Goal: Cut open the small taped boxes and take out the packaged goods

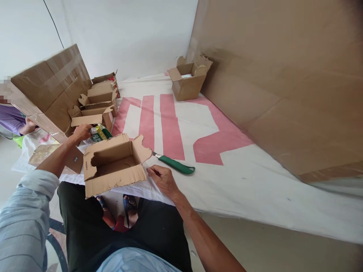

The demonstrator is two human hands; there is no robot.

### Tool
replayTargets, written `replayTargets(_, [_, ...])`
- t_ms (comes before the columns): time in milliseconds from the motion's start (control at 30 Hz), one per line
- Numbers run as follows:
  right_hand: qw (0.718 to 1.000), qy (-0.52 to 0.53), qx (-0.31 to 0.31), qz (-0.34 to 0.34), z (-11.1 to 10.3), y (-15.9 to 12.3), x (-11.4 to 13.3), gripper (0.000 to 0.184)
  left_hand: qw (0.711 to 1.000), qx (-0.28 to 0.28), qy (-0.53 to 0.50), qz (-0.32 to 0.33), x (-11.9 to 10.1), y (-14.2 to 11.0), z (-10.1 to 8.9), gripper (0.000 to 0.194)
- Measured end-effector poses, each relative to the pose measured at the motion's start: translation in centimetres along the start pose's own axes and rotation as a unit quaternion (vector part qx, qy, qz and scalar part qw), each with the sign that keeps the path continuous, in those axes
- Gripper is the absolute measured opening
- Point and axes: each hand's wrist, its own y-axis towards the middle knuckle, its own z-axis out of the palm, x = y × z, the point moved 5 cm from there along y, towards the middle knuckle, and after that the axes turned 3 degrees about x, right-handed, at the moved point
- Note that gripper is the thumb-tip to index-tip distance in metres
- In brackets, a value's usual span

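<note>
My left hand (82, 133) reaches to the left side of the table, its fingers closed on the end of a green and yellow packet (100, 133). Right in front of me stands an open cardboard box (115, 181) with its flaps folded out and its inside showing bare. Beside that box's right corner, my right hand (163, 181) rests on the cloth with curled fingers and nothing visible in them. A knife with a green handle (177, 164) lies just beyond it, its blade end partly hidden by a box flap.
Several small open boxes (98, 97) line a large carton (53, 81) at the left. Another open box (187, 88) stands at the back. A huge cardboard panel (278, 87) leans over the right side. A co-worker's hand (28, 125) shows at far left.
</note>
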Motion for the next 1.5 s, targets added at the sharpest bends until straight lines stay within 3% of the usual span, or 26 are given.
replayTargets(167, [1.000,0.005,0.005,0.000,0.1,0.1,-0.1,0.049,0.999,-0.027,0.002,-0.022,-0.6,0.5,-0.1,0.057])
replayTargets(400, [1.000,0.004,0.004,-0.002,0.1,0.2,0.3,0.049,0.994,-0.079,-0.013,-0.070,-1.2,-1.5,1.2,0.069])
replayTargets(567, [1.000,-0.004,0.004,-0.010,0.1,0.1,0.3,0.049,0.991,-0.076,-0.080,-0.078,-1.7,-3.4,2.8,0.090])
replayTargets(767, [1.000,-0.008,0.004,-0.012,0.1,0.1,0.2,0.050,0.991,-0.082,-0.078,-0.072,-1.7,-4.2,4.1,0.119])
replayTargets(1267, [1.000,-0.021,0.001,-0.015,0.2,-0.4,-0.9,0.045,0.989,-0.130,-0.055,-0.053,-1.4,-0.7,8.0,0.107])
replayTargets(1500, [0.999,-0.033,-0.002,-0.019,-0.1,-0.5,-0.7,0.047,0.984,-0.166,-0.058,-0.038,-1.5,0.8,8.0,0.097])
